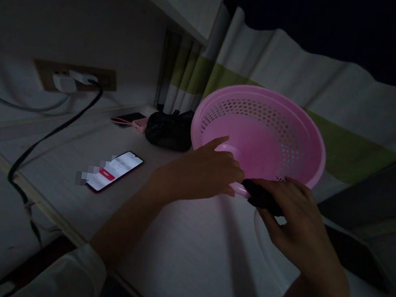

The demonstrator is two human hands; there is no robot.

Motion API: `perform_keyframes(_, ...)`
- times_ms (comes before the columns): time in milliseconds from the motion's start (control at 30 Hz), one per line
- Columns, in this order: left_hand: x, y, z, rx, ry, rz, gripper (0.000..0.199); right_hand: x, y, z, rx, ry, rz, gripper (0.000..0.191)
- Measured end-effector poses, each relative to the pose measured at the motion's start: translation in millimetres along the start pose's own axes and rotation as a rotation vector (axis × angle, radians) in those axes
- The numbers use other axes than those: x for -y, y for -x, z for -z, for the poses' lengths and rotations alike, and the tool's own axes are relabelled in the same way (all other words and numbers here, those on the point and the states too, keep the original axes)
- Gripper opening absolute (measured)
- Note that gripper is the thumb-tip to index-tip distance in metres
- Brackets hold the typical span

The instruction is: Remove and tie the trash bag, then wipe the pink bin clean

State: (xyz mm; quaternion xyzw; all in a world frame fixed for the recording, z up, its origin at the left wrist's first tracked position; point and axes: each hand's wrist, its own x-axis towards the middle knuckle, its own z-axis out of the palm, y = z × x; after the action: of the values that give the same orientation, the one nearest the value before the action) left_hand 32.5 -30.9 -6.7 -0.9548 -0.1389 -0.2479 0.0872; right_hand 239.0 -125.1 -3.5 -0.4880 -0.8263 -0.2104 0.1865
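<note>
Left hand (204,172) grips pink basket (258,142), its mouth tilted toward the wearer.

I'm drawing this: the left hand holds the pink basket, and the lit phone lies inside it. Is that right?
Not quite: the lit phone lies on the table, not inside the pink basket, as the head view shows. The left hand does hold the basket.

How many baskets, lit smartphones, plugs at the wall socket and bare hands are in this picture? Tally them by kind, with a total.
Pink perforated basket: 1
Lit smartphone: 1
White plugs at the wall socket: 2
Bare hands, left hand and right hand: 2
Total: 6
</note>
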Motion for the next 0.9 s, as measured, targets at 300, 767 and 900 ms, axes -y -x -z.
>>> perform_keyframes(300,21.4,7.4,7.3,0.051,0.123,0.04,0.018,4.9,2.5,4.1,0.065,0.012,-0.061,0.035)
perform_keyframes(767,30.4,11.3,8.6,0.011,0.183,-0.006,0.015,-11.0,18.4,7.7,0.179,-0.042,-0.153,0.034)
perform_keyframes(900,28.6,9.1,8.4,0.012,0.167,-0.02,0.014,-3.4,11.1,4.5,0.222,-0.107,-0.143,0.035)
